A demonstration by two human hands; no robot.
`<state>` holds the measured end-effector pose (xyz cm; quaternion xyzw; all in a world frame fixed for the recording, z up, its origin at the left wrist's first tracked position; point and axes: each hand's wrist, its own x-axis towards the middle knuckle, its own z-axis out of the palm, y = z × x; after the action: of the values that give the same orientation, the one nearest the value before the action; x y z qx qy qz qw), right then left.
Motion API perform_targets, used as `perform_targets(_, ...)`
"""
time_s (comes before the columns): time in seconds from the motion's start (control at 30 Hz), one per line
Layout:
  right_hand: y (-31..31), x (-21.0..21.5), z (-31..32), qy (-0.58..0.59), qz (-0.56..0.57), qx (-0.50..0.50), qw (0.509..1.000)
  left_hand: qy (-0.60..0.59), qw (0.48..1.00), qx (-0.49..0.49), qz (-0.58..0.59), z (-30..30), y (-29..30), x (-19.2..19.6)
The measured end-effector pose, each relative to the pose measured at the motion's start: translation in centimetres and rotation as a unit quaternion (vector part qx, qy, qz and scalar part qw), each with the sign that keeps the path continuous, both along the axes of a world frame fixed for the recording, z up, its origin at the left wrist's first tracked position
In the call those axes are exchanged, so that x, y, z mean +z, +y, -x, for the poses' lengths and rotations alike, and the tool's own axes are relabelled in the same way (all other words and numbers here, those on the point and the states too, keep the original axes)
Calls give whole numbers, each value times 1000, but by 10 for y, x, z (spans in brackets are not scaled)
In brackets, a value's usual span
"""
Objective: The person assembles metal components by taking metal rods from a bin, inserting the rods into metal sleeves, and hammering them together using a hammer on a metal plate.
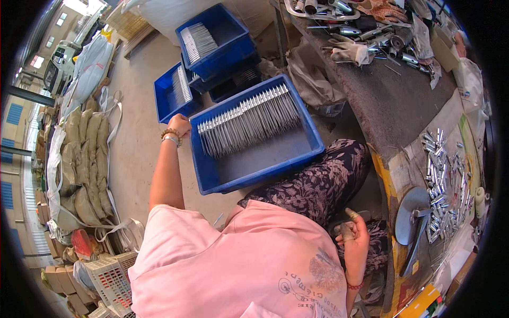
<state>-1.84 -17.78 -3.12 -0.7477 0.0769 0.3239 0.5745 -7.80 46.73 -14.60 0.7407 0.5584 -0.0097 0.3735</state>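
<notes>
Right hand (354, 236): curled shut around a small dark, metallic piece whose kind cannot be made out; held low beside the lap, just short of the workbench (392, 114) edge.
Round grey disc (411, 214): seen at the bench's near corner, just beyond the right hand, with a flat blade-like bar leaning against it.
Loose short metal pieces (442, 183): scattered in a heap on the bench top past the disc; judged to be parts not yet handled or sorted.
Blue crate (257, 143): rested on the lap and taken as the landmark; a single row of long, thin metal strips (246, 122) is stood along its far half, while its near half is bare floor, so the crate is judged roughly half filled.
Left hand (179, 125): placed at the crate's far left corner, fingers closed on the rim; a beaded bracelet is worn at the wrist.
Second blue crate (169, 93): set on the concrete floor beyond the landmark crate's left corner; a short row of the same strips is held inside.
Stacked blue crates (217, 40): piled farther back; the top one is loaded with a slanted bundle of strips along its left side.
Filled sacks (85, 159): lined up far to the left of the crate.
Bench far end: littered with tools, gloves and metal tubes.
</notes>
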Motion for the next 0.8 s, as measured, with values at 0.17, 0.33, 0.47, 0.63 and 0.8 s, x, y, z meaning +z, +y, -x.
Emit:
perform_targets(0.17, 1, 0, -1, 9, -4, 3, 1000, -52, 996, 28, 66, 7, 1, 4)
perform_targets(0.33, 3, -3, 0, 3, -12, 7, 1000, -50, 996, 6, 73, 3, -11, 8)
perform_targets(0.47, 1, -7, 1, 5, -18, 8, 1000, -25, 998, -13, 55, -6, -13, 1)
perform_targets(0.63, 3, -3, 3, -2, -8, 10, 1000, 89, 989, -116, -3, -21, 3, -16)
perform_targets(0.8, 1, -3, 5, 8, -19, 2, 1000, 318, 883, -326, -114, -19, 32, -45)
